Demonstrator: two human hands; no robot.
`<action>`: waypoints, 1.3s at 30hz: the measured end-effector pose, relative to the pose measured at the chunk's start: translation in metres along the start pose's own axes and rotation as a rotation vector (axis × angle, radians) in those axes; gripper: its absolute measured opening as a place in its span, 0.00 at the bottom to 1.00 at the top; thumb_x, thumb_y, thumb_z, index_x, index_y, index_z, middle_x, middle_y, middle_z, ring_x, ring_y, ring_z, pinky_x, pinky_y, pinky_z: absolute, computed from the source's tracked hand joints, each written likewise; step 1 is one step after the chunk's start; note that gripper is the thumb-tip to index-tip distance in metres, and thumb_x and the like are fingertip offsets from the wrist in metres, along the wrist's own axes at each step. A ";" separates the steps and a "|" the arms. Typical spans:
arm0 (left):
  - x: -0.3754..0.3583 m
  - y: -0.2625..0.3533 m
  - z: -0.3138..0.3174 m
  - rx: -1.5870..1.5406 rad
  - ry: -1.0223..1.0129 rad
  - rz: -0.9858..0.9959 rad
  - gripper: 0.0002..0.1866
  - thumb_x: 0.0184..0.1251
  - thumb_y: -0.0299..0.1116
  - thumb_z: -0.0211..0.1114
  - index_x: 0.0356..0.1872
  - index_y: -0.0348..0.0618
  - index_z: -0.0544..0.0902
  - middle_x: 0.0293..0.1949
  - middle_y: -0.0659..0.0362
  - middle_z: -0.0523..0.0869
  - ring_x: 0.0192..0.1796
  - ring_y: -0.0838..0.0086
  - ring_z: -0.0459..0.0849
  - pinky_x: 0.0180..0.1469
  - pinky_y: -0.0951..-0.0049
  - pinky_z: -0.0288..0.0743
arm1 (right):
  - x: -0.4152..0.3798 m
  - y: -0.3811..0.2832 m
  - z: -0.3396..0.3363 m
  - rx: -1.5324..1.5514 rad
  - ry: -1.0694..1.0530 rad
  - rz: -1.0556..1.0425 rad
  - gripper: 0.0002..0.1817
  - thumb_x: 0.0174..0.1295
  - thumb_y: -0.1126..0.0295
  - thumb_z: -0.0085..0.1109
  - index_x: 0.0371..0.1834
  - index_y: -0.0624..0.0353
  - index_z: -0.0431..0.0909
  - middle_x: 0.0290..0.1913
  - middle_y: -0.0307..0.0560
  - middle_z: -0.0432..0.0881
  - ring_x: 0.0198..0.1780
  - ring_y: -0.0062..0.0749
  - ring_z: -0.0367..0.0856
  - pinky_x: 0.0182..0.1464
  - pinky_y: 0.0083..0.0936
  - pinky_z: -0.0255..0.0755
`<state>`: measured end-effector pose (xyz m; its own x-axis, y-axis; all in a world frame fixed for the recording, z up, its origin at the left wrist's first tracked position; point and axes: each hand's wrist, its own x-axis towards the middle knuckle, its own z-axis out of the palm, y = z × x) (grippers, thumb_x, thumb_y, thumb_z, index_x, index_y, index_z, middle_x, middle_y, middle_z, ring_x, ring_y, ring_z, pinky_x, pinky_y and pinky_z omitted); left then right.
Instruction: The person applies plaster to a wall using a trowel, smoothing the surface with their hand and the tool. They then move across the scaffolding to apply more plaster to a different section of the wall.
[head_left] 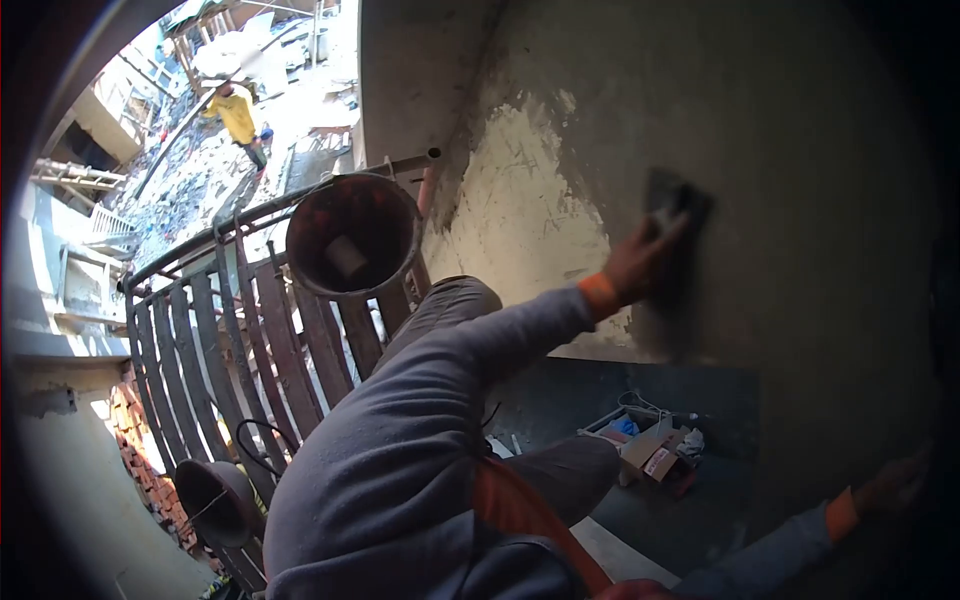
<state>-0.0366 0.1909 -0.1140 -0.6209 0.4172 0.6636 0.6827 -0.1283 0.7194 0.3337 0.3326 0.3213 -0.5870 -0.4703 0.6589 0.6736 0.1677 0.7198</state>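
A bucket [354, 236] sits at the top of the railing [276, 335], its round mouth toward the viewer; the inside is dark and reddish, and a short pale cylinder [347, 257] lies within. Lower down by the slats, a pan [213, 502] is tipped with its hollow partly showing, too dim to tell what it holds. Below the wall [800, 200], a cardboard box [655, 455] stands with flaps open, its contents unclear, next to a blue bundle [624, 426] and a whitish one [691, 442]. The left hand [648, 255] is clamped on a float [663, 188], which is up against the wall, just right of the bare pale patch [525, 210]. The float is dark, flat and slab-like, blurred at the edges; its long axis seems to run nearly up and down in the view, one end toward the top, though shadow hides its lower end. The right hand [893, 486] is near the wall at lower right, in deep shade; I cannot tell whether its fingers are apart or together.
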 end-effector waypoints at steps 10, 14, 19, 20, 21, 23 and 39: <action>0.020 -0.079 -0.005 -0.129 0.312 -0.077 0.29 0.64 0.25 0.46 0.69 0.48 0.64 0.47 0.36 0.78 0.55 0.48 0.77 0.52 0.59 0.73 | -0.015 0.004 -0.012 0.081 -0.213 0.153 0.17 0.72 0.59 0.48 0.51 0.56 0.82 0.48 0.43 0.84 0.41 0.26 0.84 0.38 0.17 0.76; -0.009 -0.180 0.017 -0.129 0.337 -0.276 0.28 0.66 0.26 0.46 0.69 0.45 0.64 0.45 0.35 0.78 0.49 0.47 0.80 0.53 0.59 0.73 | -0.006 -0.003 -0.008 0.310 -0.164 0.282 0.17 0.71 0.60 0.48 0.51 0.56 0.82 0.48 0.41 0.85 0.40 0.24 0.83 0.37 0.17 0.75; 0.085 -0.133 -0.013 -0.059 0.435 -0.082 0.22 0.71 0.29 0.43 0.64 0.34 0.66 0.36 0.50 0.81 0.33 0.66 0.77 0.37 0.65 0.74 | 0.016 -0.039 -0.018 0.340 -0.034 0.301 0.12 0.68 0.62 0.54 0.38 0.61 0.79 0.34 0.42 0.79 0.31 0.24 0.76 0.31 0.21 0.68; 0.057 -0.084 -0.010 -0.141 0.339 -0.095 0.34 0.60 0.22 0.48 0.71 0.50 0.60 0.53 0.34 0.73 0.56 0.44 0.74 0.55 0.57 0.72 | 0.032 -0.060 -0.021 0.403 0.026 0.354 0.13 0.68 0.63 0.55 0.35 0.62 0.78 0.30 0.42 0.77 0.29 0.24 0.74 0.29 0.22 0.66; 0.024 -0.051 -0.005 -0.123 0.243 -0.077 0.36 0.59 0.22 0.46 0.73 0.51 0.57 0.61 0.35 0.68 0.60 0.42 0.71 0.58 0.57 0.70 | 0.042 -0.074 -0.024 0.429 0.067 0.380 0.14 0.67 0.63 0.56 0.31 0.64 0.76 0.26 0.43 0.75 0.26 0.25 0.71 0.28 0.24 0.64; -0.029 -0.078 0.023 -0.071 0.203 -0.161 0.35 0.60 0.24 0.44 0.72 0.48 0.57 0.67 0.34 0.62 0.68 0.48 0.65 0.60 0.57 0.70 | 0.055 -0.090 -0.028 0.453 0.106 0.411 0.18 0.66 0.63 0.58 0.23 0.67 0.74 0.18 0.44 0.71 0.21 0.27 0.67 0.24 0.27 0.61; 0.008 -0.073 0.000 -0.251 0.168 -0.383 0.30 0.66 0.28 0.45 0.72 0.45 0.57 0.51 0.36 0.77 0.51 0.45 0.79 0.52 0.57 0.73 | 0.054 -0.087 -0.027 0.473 0.146 0.416 0.18 0.66 0.63 0.59 0.24 0.68 0.75 0.19 0.45 0.72 0.22 0.28 0.68 0.25 0.28 0.63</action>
<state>-0.0918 0.2035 -0.1610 -0.8771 0.3282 0.3506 0.2916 -0.2160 0.9318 0.2556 0.2691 0.2879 -0.2299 -0.3916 0.8909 0.5411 0.7095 0.4515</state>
